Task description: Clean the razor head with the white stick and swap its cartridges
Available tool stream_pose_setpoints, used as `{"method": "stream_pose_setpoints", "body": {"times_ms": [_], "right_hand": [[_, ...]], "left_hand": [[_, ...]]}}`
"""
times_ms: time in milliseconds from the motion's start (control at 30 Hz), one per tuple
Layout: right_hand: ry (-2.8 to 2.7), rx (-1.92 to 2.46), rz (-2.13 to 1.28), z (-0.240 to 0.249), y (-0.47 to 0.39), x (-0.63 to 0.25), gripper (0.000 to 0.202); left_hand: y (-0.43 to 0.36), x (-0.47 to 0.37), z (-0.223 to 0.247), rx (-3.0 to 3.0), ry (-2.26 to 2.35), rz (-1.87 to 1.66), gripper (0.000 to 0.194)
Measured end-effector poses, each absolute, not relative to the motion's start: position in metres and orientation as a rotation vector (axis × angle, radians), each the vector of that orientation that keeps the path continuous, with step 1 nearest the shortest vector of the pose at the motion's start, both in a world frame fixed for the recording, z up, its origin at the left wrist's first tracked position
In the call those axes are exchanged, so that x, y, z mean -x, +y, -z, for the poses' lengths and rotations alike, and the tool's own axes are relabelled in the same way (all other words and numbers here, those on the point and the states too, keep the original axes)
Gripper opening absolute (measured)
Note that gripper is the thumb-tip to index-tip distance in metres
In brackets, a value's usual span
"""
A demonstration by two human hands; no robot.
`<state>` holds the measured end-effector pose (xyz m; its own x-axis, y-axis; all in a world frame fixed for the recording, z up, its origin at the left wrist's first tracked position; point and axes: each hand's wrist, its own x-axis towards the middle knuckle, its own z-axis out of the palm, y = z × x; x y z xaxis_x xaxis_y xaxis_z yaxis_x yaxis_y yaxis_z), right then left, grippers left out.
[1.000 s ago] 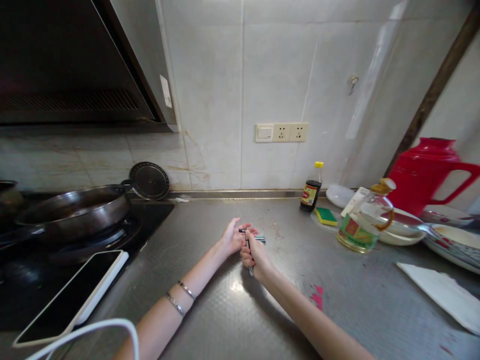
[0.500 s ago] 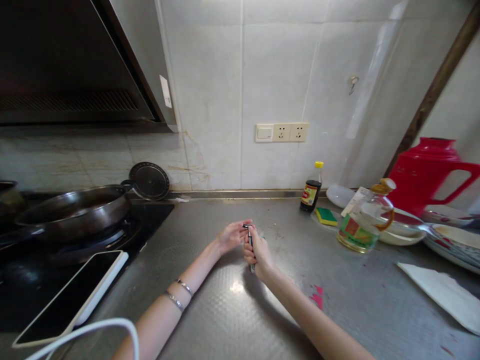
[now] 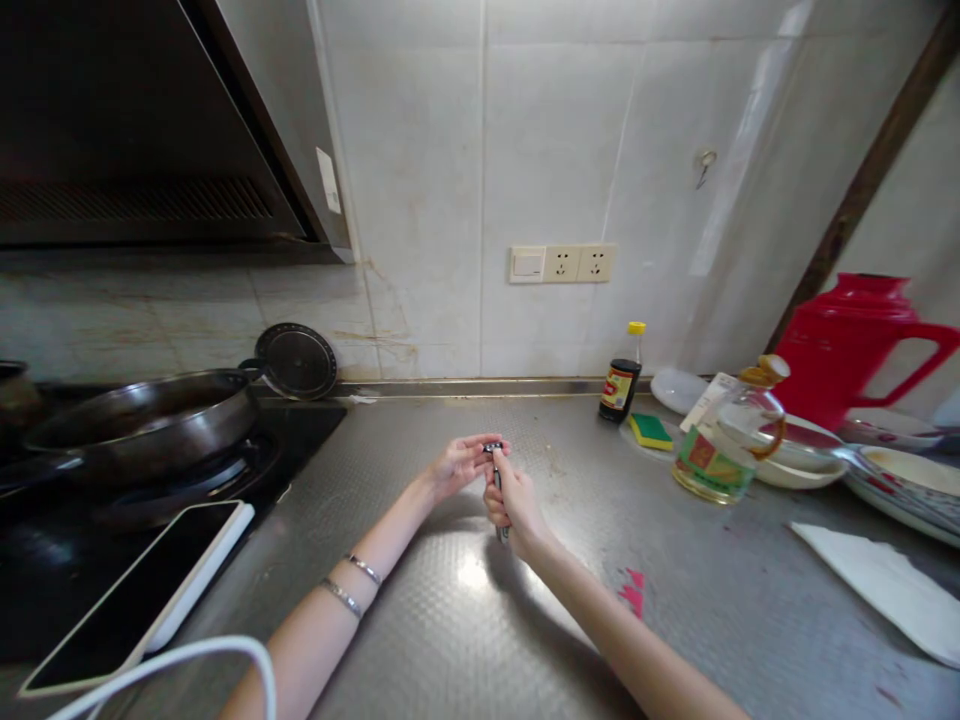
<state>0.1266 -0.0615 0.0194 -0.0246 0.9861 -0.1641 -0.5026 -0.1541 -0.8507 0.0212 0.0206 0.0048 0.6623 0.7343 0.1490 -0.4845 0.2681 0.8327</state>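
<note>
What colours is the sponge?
The sponge is green on top and yellow below, seen best in the head view.

- The tool (image 3: 492, 447) is small, with a shiny silver handle and a dark top that has bright spots.
- The top sits sideways across the handle.
- The right hand (image 3: 514, 505) wraps around the handle, and its silver end pokes out below.
- The top is right by the left hand's (image 3: 459, 466) fingertips; touching is hard to tell.
</note>
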Motion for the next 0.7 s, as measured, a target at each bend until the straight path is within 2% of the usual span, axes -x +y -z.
{"method": "stream_pose_setpoints", "body": {"times_ms": [233, 433, 700], "right_hand": [[-0.792, 0.823, -1.517, -0.022, -0.066, -0.126, 0.045], [-0.762, 0.767, -1.373, -0.022, -0.054, -0.142, 0.043], [-0.8, 0.773, -1.318, -0.017, -0.039, -0.16, 0.042]], "left_hand": [[0.029, -0.009, -0.014, -1.061, 0.322, -0.915, 0.035], [0.043, 0.002, -0.012, -1.605, 0.865, -0.986, 0.039], [0.053, 0.007, 0.019, -2.196, 1.132, -0.717, 0.066]]}}
